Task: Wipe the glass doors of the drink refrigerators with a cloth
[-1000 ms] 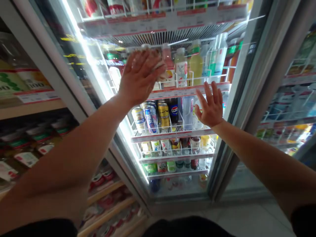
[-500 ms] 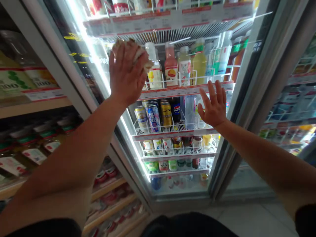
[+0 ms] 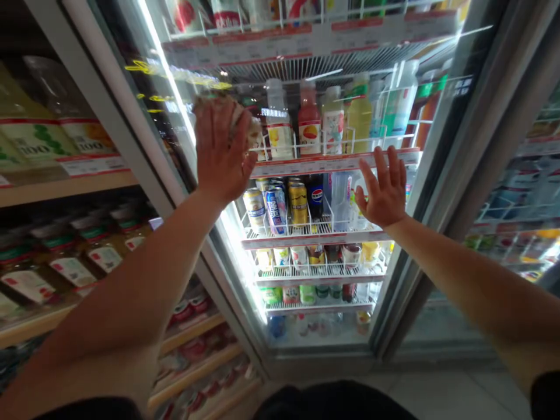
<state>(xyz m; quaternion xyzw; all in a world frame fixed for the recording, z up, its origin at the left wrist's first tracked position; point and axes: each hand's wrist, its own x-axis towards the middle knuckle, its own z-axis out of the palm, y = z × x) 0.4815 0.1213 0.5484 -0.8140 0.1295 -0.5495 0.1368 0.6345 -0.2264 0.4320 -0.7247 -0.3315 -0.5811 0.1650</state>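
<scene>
My left hand [image 3: 222, 150] presses a crumpled, light-coloured cloth [image 3: 254, 129] against the glass door of a lit drinks fridge, near its left side. Part of the cloth is hidden under the palm and fingers. Lower and to the right, my right hand [image 3: 383, 189] rests with spread fingers at the same glass and holds nothing. Behind the pane, a pink bottle [image 3: 308, 123] and a yellow-green bottle [image 3: 359, 119] stand on an upper shelf. A gold can [image 3: 298, 204] and a blue can [image 3: 276, 211] sit one shelf lower.
Open wooden shelves with juice bottles [image 3: 65, 265] stand to the left. A metal door frame [image 3: 441, 233] runs along the right side, beside another glass-fronted fridge [image 3: 520, 198]. Pale floor tiles [image 3: 437, 391] show at the bottom right.
My left hand has slid with the cloth a little down and left across the glass. The right hand stays at about the same spot on the pane. The view has shifted slightly.
</scene>
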